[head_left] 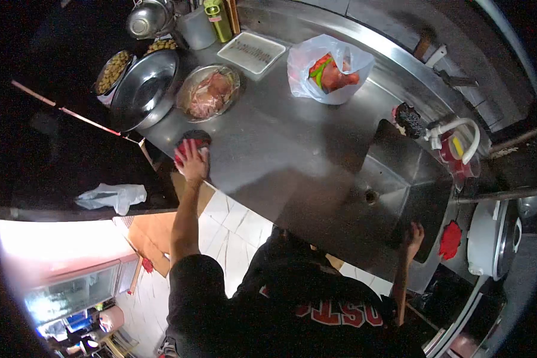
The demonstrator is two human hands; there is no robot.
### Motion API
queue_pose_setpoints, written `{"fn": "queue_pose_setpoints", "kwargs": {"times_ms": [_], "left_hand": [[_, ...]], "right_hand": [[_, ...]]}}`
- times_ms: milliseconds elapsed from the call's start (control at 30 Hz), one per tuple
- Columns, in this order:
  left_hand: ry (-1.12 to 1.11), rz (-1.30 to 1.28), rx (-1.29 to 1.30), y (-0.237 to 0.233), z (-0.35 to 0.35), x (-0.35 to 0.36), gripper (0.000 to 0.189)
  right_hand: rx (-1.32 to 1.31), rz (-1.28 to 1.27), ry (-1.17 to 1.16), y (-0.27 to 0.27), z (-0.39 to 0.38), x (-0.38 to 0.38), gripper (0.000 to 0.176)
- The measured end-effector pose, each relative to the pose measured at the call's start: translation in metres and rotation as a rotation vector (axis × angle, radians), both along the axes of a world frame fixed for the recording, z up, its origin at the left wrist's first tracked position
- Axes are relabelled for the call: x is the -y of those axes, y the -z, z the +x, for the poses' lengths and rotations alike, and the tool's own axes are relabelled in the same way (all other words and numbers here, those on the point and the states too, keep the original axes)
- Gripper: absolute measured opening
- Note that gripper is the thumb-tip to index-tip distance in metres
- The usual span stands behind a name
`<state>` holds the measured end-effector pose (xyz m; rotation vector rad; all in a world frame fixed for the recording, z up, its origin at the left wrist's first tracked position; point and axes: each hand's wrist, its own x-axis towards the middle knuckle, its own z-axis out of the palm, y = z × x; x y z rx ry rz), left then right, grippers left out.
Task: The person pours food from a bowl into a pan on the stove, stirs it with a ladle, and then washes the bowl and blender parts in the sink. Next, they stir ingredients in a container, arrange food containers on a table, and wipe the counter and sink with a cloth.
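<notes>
My left hand (191, 162) presses down on a red and black cloth (198, 139) at the counter's left front edge, fingers over it and partly spread. Just beyond it stands a metal bowl of raw meat (212, 89) that looks covered with clear film. My right hand (413, 240) rests by the near right side of the sink (394, 173), its fingers loosely bent and apart, with nothing visible in them. A red cloth (450, 240) lies to the right of that hand.
A large steel basin (146, 89) and a bowl of small yellowish pieces (113, 73) stand at the left. Toward the back are a white tray (253, 52) and a plastic bag of vegetables (330, 70). A white faucet (468, 134) curves beside the sink; a white pot (484, 238) stands right.
</notes>
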<state>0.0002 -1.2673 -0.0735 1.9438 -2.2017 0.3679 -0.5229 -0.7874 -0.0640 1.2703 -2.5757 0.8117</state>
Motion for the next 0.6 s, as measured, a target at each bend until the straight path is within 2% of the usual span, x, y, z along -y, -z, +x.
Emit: {"fn": "queue_pose_setpoints", "kwargs": {"times_ms": [33, 67, 100, 133, 200, 233, 300, 333, 367, 400, 433, 467, 500, 567, 600], "left_hand": [[-0.09, 0.012, 0.037, -0.003, 0.006, 0.021, 0.058], [-0.181, 0.026, 0.077, -0.006, 0.008, 0.037, 0.059], [-0.173, 0.037, 0.075, -0.008, 0.006, 0.049, 0.059], [-0.22, 0.014, 0.03, -0.008, 0.001, 0.06, 0.058], [-0.261, 0.009, -0.015, 0.003, -0.015, 0.068, 0.057], [-0.183, -0.07, 0.014, 0.013, -0.03, 0.065, 0.055], [-0.067, -0.216, -0.011, 0.007, -0.083, 0.039, 0.052], [0.125, -0.218, -0.063, 0.016, -0.11, 0.022, 0.05], [0.315, -0.225, -0.115, 0.027, -0.139, 0.007, 0.049], [0.25, -0.137, 0.291, 0.039, -0.182, -0.019, 0.045], [0.45, -0.124, 0.056, 0.035, -0.224, -0.054, 0.043], [0.682, -0.096, -0.212, 0.033, -0.265, -0.089, 0.04], [0.89, -0.067, -0.41, 0.036, -0.307, -0.121, 0.037], [1.189, -0.049, -0.637, 0.039, -0.378, -0.175, 0.032], [1.254, -0.063, -0.687, 0.034, -0.4, -0.195, 0.029]], "right_hand": [[-0.005, 0.008, 0.009, -0.015, 0.019, 0.02, 0.033], [0.134, -0.034, 0.027, -0.041, 0.047, 0.04, 0.036], [0.272, -0.076, 0.048, -0.056, 0.064, 0.051, 0.04], [0.268, -0.067, 0.06, -0.056, 0.067, 0.051, 0.04], [0.718, -0.287, 0.174, -0.054, 0.067, 0.04, 0.048], [0.715, -0.279, 0.185, -0.046, 0.067, 0.03, 0.048], [0.527, -0.332, -0.009, -0.029, 0.07, 0.008, 0.037], [0.519, -0.327, 0.011, -0.035, 0.077, 0.006, 0.037], [0.487, -0.206, 0.104, -0.046, 0.09, 0.018, 0.045], [0.682, -0.297, 0.192, -0.05, 0.097, 0.027, 0.043], [0.863, -0.408, 0.295, -0.054, 0.104, 0.036, 0.042], [0.858, -0.412, 0.306, -0.052, 0.106, 0.037, 0.042], [0.736, -0.363, 0.28, -0.047, 0.106, 0.036, 0.039], [0.699, -0.363, 0.285, -0.061, 0.118, 0.046, 0.028], [0.699, -0.368, 0.287, -0.064, 0.117, 0.043, 0.028]]}}
